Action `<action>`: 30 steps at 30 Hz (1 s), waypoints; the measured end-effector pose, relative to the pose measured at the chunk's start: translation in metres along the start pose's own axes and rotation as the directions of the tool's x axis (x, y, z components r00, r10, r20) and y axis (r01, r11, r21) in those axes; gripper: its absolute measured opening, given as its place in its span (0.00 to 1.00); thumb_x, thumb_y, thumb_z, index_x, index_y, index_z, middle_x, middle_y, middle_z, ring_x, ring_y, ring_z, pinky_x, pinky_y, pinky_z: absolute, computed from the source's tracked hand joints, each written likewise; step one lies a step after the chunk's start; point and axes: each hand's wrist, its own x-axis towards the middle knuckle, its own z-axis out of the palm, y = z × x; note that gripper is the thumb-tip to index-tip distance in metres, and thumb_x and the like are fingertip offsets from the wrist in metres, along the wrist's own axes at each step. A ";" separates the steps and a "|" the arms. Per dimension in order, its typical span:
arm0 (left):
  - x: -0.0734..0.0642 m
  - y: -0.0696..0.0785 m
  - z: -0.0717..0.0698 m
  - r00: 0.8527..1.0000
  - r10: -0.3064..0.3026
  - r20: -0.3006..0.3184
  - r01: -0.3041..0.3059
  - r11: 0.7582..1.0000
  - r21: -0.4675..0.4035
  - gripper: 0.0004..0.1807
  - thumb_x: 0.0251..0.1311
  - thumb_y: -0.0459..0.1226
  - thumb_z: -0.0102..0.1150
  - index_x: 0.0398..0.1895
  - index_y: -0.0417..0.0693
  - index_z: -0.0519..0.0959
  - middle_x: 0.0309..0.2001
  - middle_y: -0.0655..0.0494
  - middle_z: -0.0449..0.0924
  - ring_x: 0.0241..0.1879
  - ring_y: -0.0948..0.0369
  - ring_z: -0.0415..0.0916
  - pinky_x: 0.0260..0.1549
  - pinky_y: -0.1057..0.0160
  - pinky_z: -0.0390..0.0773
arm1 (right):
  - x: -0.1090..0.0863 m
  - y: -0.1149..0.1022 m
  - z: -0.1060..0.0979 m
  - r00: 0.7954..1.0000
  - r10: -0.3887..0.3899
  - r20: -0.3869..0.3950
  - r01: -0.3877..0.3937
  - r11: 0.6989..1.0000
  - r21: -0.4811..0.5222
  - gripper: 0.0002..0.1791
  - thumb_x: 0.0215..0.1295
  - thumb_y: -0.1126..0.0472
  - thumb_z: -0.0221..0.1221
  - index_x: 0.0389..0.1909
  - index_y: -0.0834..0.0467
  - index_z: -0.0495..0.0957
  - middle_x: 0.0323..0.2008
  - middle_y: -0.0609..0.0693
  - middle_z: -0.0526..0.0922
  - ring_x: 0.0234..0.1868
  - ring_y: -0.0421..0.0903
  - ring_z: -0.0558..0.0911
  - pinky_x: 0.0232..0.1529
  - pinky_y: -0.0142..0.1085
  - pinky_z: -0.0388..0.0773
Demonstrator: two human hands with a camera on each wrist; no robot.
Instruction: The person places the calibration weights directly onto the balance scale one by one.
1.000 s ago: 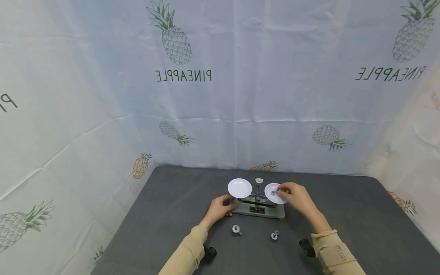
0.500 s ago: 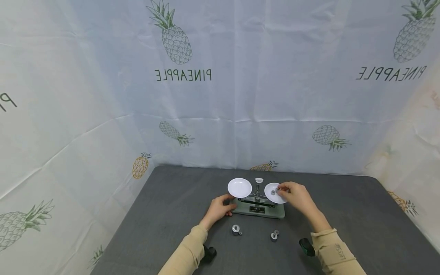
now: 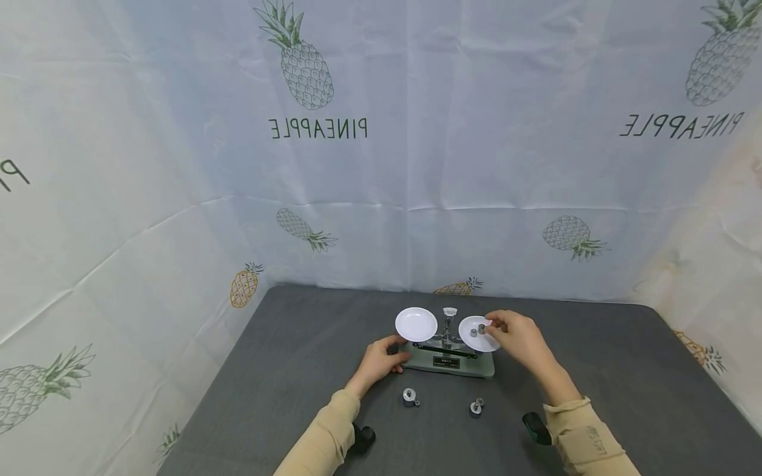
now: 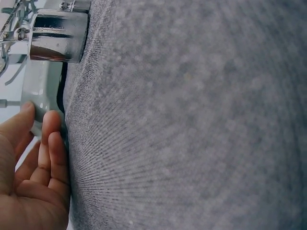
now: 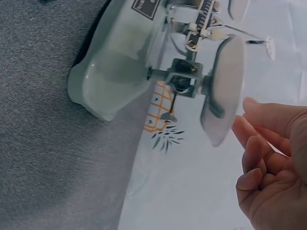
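A green-based balance scale (image 3: 455, 367) with two white pans stands on the table. My left hand (image 3: 378, 360) grips the left end of its base; in the left wrist view the thumb lies on the base (image 4: 42, 86) and fingers bend round its edge. Two small metal weights, one (image 3: 473, 332) left of the other (image 3: 481, 328), sit in the right pan (image 3: 489, 345). My right hand (image 3: 518, 336) is at that pan's right rim, thumb and fingertips beside the right weight. In the right wrist view nothing shows between the thumb and forefinger (image 5: 244, 129).
In front of the scale stand a larger weight (image 3: 409, 395) with a small one (image 3: 417, 402) beside it, and another weight (image 3: 475, 408) with a small one (image 3: 480, 401). The left pan (image 3: 415, 324) is bare. A pineapple-print cloth (image 3: 381, 165) hangs behind the table.
My right hand has let go of the right weight in the pan and moved slightly up and right. The left hand stays at the base.
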 end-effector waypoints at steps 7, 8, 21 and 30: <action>0.000 0.000 0.001 1.000 0.008 -0.005 -0.008 1.000 -0.001 0.20 0.56 0.41 0.63 0.51 0.44 0.77 0.23 0.49 0.81 0.17 0.65 0.77 0.19 0.69 0.75 | -0.006 -0.005 -0.007 0.999 -0.045 -0.023 0.045 0.999 0.005 0.12 0.57 0.65 0.62 0.43 0.62 0.81 0.33 0.54 0.83 0.30 0.44 0.76 0.28 0.37 0.71; 0.000 0.000 0.001 1.000 0.006 -0.006 -0.006 1.000 0.000 0.20 0.56 0.41 0.63 0.51 0.44 0.77 0.22 0.49 0.81 0.17 0.65 0.77 0.19 0.69 0.75 | -0.007 -0.006 -0.008 0.998 -0.053 -0.032 0.053 0.999 0.006 0.13 0.57 0.65 0.63 0.43 0.62 0.81 0.33 0.53 0.82 0.29 0.43 0.75 0.28 0.36 0.71; 0.000 0.002 0.002 1.000 -0.002 -0.009 0.002 1.000 0.016 0.20 0.56 0.40 0.63 0.52 0.44 0.77 0.20 0.49 0.81 0.16 0.65 0.76 0.19 0.70 0.74 | -0.036 0.000 -0.014 0.962 -0.235 -0.138 0.249 0.964 0.091 0.11 0.52 0.65 0.66 0.39 0.57 0.83 0.24 0.38 0.75 0.22 0.28 0.65 0.21 0.26 0.64; 0.001 0.000 0.002 1.000 0.022 -0.019 -0.022 1.000 0.005 0.20 0.55 0.40 0.63 0.51 0.41 0.77 0.20 0.45 0.81 0.16 0.64 0.76 0.18 0.70 0.73 | -0.055 0.013 -0.004 0.962 -0.266 -0.052 0.271 0.932 0.241 0.11 0.54 0.63 0.65 0.40 0.53 0.82 0.25 0.35 0.76 0.21 0.30 0.67 0.21 0.26 0.66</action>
